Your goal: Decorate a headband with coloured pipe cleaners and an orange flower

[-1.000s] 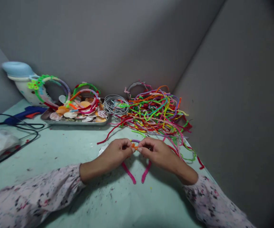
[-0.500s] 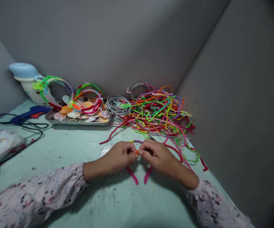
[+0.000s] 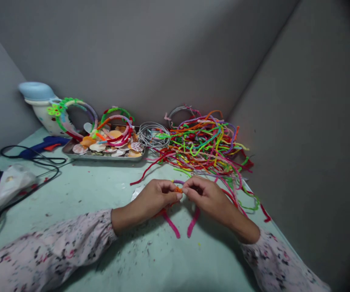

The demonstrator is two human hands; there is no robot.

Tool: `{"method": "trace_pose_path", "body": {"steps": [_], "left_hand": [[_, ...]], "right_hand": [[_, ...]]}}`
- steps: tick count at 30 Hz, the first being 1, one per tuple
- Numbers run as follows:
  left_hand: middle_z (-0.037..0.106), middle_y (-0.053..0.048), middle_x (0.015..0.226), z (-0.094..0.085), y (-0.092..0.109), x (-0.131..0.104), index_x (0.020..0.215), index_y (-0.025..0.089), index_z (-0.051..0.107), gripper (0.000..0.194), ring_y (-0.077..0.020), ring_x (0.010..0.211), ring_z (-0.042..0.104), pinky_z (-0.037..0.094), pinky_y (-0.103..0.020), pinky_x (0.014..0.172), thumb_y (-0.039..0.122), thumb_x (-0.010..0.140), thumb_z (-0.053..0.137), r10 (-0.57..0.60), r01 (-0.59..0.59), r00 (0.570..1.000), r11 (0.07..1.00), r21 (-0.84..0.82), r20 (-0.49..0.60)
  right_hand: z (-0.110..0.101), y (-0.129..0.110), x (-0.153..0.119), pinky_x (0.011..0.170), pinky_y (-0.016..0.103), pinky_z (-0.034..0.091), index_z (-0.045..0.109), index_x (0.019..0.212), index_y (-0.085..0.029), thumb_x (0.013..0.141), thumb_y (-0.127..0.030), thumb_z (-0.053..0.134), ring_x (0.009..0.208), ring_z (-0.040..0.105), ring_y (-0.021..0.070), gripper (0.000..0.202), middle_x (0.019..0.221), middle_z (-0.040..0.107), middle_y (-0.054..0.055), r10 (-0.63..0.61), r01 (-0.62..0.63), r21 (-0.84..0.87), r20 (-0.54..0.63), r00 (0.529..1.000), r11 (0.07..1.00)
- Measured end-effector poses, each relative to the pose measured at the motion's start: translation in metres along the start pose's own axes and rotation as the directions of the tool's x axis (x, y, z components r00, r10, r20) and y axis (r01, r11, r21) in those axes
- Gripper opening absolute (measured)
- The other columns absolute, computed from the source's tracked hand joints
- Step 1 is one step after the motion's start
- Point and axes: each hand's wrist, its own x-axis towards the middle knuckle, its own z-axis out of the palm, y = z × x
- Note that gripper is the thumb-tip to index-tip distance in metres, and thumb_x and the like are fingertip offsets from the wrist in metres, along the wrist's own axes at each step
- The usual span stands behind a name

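From where I stand, the person's left hand (image 3: 153,199) has thumb and forefinger pinching a small, fuzzy orange piece (image 3: 178,190), and the right hand (image 3: 211,199) pinches its right end, thumb against forefinger. The other fingers are curled in. The orange piece sits between the two hands, above a headband (image 3: 171,226) whose two pink ends point toward the person and whose purple top shows just beyond the fingertips.

Behind the left hand is a shallow metal tray (image 3: 108,158), heaped with seashells (image 3: 97,147) in white, orange and speckled brown. A pink, orange and red hoop (image 3: 123,142) rests over the shells, with a green hoop (image 3: 118,108) behind it. A bigger hoop with a green flower (image 3: 53,110) stands at the tray's left end, in front of a white bottle (image 3: 43,115) with a blue lid; I can't see what the bottle contains.

Nearer, at the left edge, lies a crumpled white plastic bag (image 3: 15,182), its contents unclear to me. Right of the tray, a coil of silver wire (image 3: 153,142) touches a tangled pile of coloured fuzzy stems (image 3: 205,140).
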Motion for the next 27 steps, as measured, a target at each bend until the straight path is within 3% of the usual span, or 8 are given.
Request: {"method": "trace_pose_path", "body": {"steps": [4,17,27], "left_hand": [[0.051,0.002,0.060,0.000,-0.003,0.001,0.071,0.013,0.063,0.018,-0.0092,0.054,0.038,0.028,-0.024,0.053,0.031,0.073,0.063,0.020,-0.019,1.000,0.998,0.063,-0.018],[0.041,0.005,0.058,0.001,-0.005,-0.006,0.062,0.015,0.054,0.013,-0.0089,0.055,0.031,0.024,-0.026,0.054,0.021,0.074,0.055,0.032,-0.043,0.995,0.993,0.113,0.096],[0.049,0.003,0.061,0.002,0.001,-0.001,0.069,0.013,0.061,0.022,-0.0092,0.056,0.036,0.027,-0.025,0.054,0.034,0.077,0.061,0.017,-0.017,0.998,1.000,-0.009,-0.062]], "right_hand": [[0.001,-0.002,0.001,0.070,0.026,0.042,0.064,0.087,-0.019,0.086,-0.024,0.055,0.077,0.057,0.0148,0.011,0.084,0.065,0.002,-0.026,0.026,0.013,-0.017,1.000,1.000],[0.013,-0.008,-0.003,0.066,0.026,0.038,0.056,0.074,-0.018,0.086,-0.015,0.051,0.073,0.051,0.0145,0.013,0.078,0.056,0.003,-0.191,0.194,-0.160,0.032,0.981,0.968],[0.003,0.003,0.004,0.062,0.024,0.037,0.062,0.088,-0.017,0.089,-0.030,0.050,0.069,0.051,0.0128,0.018,0.076,0.059,-0.001,0.109,-0.113,0.104,0.041,0.993,0.988]]}}
